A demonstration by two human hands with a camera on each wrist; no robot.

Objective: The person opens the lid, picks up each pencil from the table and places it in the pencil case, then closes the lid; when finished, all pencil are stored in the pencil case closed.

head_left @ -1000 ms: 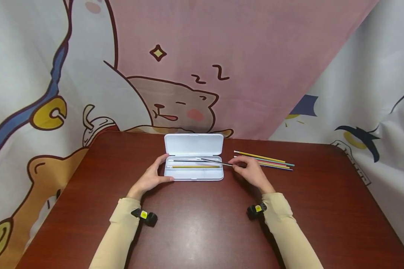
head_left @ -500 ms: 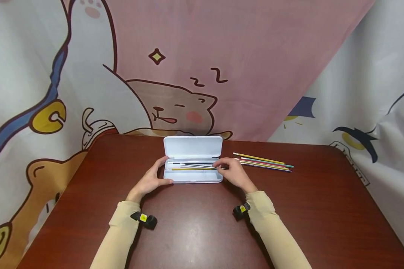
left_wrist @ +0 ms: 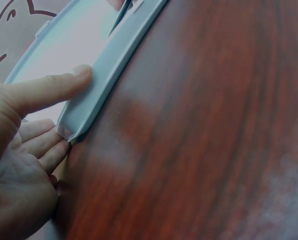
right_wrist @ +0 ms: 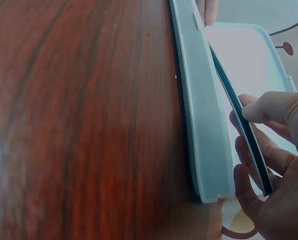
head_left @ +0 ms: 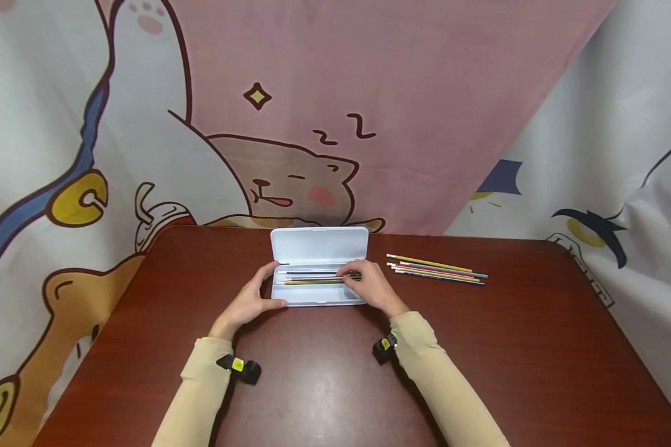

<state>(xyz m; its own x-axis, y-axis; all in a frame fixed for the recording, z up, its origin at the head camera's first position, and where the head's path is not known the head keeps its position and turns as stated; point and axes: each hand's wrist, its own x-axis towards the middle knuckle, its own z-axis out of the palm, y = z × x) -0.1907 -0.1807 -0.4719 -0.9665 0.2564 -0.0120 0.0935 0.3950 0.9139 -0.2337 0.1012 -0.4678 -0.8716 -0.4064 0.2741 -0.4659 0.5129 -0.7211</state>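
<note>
A white pencil case (head_left: 320, 245) lies on the table with its lid raised toward the back. My left hand (head_left: 248, 302) holds its left end, thumb on the front wall and fingers at the back corner. Above the tray, my right hand (head_left: 373, 287) pinches a dark pencil (right_wrist: 233, 95) between thumb and fingers. In the right wrist view this pencil slants over the case, its far end low inside. A yellow pencil (head_left: 313, 282) and another dark pencil (head_left: 307, 272) lie lengthwise in the tray, their right ends hidden behind the right hand.
Several coloured pencils (head_left: 436, 270) lie loosely together on the brown table (head_left: 324, 372), right of the case. A cartoon-printed cloth (head_left: 425, 124) hangs behind the table's far edge.
My right hand has moved left from beside the case to over its tray, bringing the dark pencil down alongside the yellow one. My left hand stays on the case's left end.
</note>
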